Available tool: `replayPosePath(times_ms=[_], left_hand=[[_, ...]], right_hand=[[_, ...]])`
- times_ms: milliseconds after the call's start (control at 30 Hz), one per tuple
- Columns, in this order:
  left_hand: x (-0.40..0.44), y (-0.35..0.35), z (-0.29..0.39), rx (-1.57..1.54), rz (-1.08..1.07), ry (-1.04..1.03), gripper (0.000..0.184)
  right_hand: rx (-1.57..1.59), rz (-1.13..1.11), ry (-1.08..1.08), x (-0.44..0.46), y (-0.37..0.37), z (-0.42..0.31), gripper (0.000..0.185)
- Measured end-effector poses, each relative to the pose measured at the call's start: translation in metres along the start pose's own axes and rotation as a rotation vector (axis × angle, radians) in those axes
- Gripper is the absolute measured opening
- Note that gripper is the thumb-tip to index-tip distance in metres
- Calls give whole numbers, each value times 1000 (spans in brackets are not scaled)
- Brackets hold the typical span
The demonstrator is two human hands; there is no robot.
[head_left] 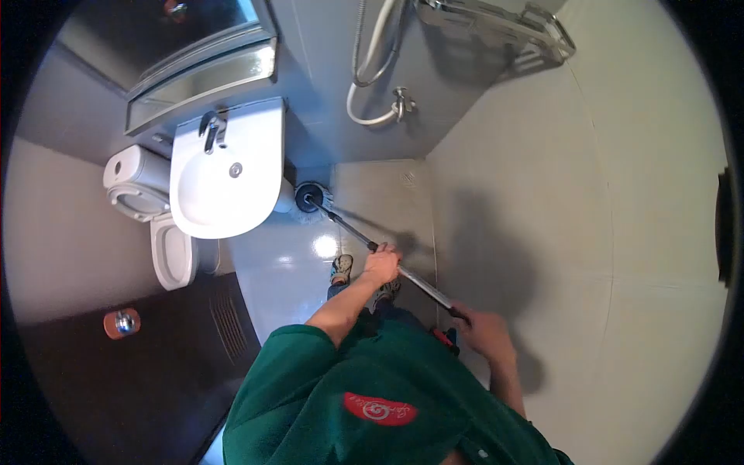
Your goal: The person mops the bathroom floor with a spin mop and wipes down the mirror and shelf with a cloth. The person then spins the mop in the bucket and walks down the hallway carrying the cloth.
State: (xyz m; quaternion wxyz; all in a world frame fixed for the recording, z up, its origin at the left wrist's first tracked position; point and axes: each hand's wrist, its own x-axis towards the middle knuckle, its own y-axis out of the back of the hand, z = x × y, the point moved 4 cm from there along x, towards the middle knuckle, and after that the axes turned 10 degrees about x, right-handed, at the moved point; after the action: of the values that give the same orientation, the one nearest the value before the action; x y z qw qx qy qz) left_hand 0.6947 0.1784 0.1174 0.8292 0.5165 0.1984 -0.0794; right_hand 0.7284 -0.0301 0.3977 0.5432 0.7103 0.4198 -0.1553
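Observation:
A spin mop [355, 232] slants across the middle of the head view, its metal pole running from the floor up toward my right side. Its round black head with pale blue-grey strands [309, 198] rests on the floor beside the washbasin's pedestal. My left hand [383, 265] is closed around the middle of the pole. At the upper end of the pole, by the black grip, my right hand [485, 334] is closed as well. Below my left hand show my shoes [342, 269] on the floor.
On the left is a white washbasin [260, 182] with a chrome tap [211, 133], then a toilet [175, 256]. A dark door [163, 372] with a knob [124, 323] stands lower left. The shower hose [370, 54] hangs ahead, below a metal shelf [504, 27]. A floor drain [408, 179] lies near the corner.

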Motion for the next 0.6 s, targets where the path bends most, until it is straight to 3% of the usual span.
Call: replayPosePath(times_ms=[133, 233, 333, 433, 500, 600], left_hand=[[-2, -35, 52, -102, -58, -232, 25], [-11, -6, 69, -83, -181, -358, 21], [-22, 42, 55, -26, -228, -468, 21], [-44, 89, 22, -9, -141, -484, 17], [-42, 83, -15, -62, -3, -318, 19], [-11, 48, -70, -37, -7, -134, 29]], right_hand=[[73, 114, -31, -49, -1, 24, 37], [157, 151, -109, -80, 14, -10, 36], [113, 167, -19, -90, 40, -53, 37], [100, 127, -77, -98, 50, -87, 37], [71, 184, -25, -70, 28, -86, 36], [73, 121, -76, -13, -21, -94, 36]])
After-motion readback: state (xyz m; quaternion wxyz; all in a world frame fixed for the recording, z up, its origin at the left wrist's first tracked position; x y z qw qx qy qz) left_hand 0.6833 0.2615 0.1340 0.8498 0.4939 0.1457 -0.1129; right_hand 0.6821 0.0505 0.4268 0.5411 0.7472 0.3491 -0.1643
